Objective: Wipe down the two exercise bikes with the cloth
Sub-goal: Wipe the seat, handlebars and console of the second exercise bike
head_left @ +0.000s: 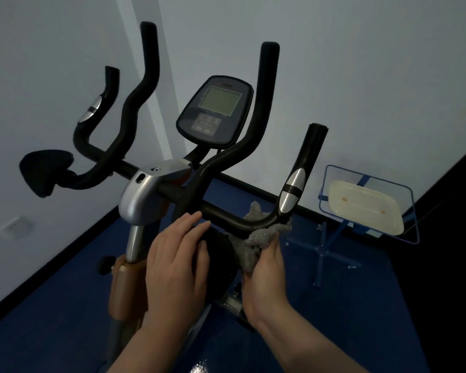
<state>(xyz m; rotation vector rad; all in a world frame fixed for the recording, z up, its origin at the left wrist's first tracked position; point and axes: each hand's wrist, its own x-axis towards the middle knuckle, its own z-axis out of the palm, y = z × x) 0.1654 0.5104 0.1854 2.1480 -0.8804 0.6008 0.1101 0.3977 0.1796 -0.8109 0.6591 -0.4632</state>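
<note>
Right hand (267, 275) grip clamped on grey cloth (256, 238), pressed under the bike (143, 195) handlebar bend at 5 o'clock of the console (215, 111). Left hand (175, 262) fingers apart, flat on arm pad.

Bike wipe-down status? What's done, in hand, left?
Done: can't tell; no wiped surface looks any different. In hand: right hand clutches the grey cloth, wrapped around the right handlebar bend; left hand rests open by the bar. Left: console, upright grips and left armrest pad show no cloth contact now. A second bike isn't in view.
</note>
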